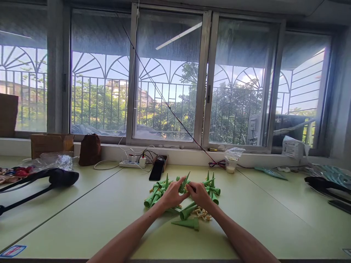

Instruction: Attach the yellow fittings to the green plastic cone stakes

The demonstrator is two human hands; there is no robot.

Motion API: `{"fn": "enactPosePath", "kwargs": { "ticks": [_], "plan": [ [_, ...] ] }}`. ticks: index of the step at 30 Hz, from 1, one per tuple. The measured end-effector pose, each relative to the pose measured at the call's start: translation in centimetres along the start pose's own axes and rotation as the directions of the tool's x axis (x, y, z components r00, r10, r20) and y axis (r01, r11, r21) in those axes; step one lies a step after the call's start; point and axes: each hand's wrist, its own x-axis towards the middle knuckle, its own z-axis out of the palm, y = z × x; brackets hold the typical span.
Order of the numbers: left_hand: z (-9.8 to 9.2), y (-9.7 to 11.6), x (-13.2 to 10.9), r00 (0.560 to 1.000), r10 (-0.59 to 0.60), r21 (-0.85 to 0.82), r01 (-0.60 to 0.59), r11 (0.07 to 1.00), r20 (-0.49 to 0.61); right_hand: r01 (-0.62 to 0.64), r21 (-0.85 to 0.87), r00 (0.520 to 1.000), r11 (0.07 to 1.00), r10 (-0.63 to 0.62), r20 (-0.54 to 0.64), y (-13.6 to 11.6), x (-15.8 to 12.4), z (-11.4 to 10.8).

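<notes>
My left hand (173, 195) is closed around a green plastic watering spike (184, 183) whose pointed tip is up. At the spike's near side, my right hand (199, 194) is pinched shut; whatever its fingertips hold is hidden. A pile of similar green spikes (157, 193) lies around both hands, with more spikes (213, 187) to the right. One loose spike (187, 223) rests flat in front, its tip to the left. Beside it are a hollow green spike (188, 212) and several small cream-yellow plug-like pieces (203, 214).
Behind the pile are a phone (157, 170), a power strip (133, 164) and a bagged cup (230, 165). A brown pouch (90, 149) and a cardboard box (52, 144) stand back left. Black strapped items (64, 177) lie left; another black item (327, 185) is right.
</notes>
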Motion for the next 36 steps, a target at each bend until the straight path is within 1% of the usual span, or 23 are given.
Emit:
{"fn": "enactPosePath", "kwargs": {
  "ticks": [4, 5, 7, 13, 17, 27, 33, 36],
  "plan": [
    [-0.2, 0.4, 0.0, 1.0, 0.0, 0.044, 0.0, 0.999, 0.017, -0.006, 0.005, 1.0, 1.0, 0.006, 0.013, 0.1, 0.1, 0.0],
    [-0.3, 0.6, 0.0, 0.999, -0.018, 0.071, 0.014, 0.997, 0.052, -0.007, 0.007, 1.0, 1.0, 0.007, 0.015, 0.1, 0.1, 0.0],
    [-0.5, 1.1, 0.1, 0.997, -0.039, 0.104, 0.032, 0.994, 0.071, -0.006, 0.011, 1.0, 1.0, 0.006, 0.015, 0.0, 0.1, -0.1],
    [-0.4, 1.5, 0.2, 0.998, -0.008, 0.14, -0.001, 0.99, 0.062, -0.005, 0.009, 1.0, 1.0, 0.005, 0.01, -0.3, 0.1, -0.4],
    [-0.3, 1.4, 0.2, 0.999, -0.015, 0.163, 0.007, 0.987, 0.049, -0.003, 0.015, 1.0, 1.0, 0.003, 0.013, -0.4, 0.0, -0.6],
    [-0.4, 1.7, 0.2, 1.0, 0.008, 0.163, -0.011, 0.987, 0.02, 0.0, 0.003, 1.0, 1.0, 0.0, 0.019, -0.8, 0.1, -0.6],
    [-0.7, 2.3, 0.0, 0.998, 0.044, 0.133, -0.05, 0.99, 0.042, 0.027, 0.054, 0.997, 0.998, -0.03, 0.067, -0.5, 0.1, -0.4],
    [-0.9, 2.7, 0.0, 0.996, 0.049, 0.138, -0.06, 0.989, 0.078, 0.024, 0.091, 0.996, 0.996, -0.031, 0.082, -0.5, 0.0, -0.3]
  ]
}}
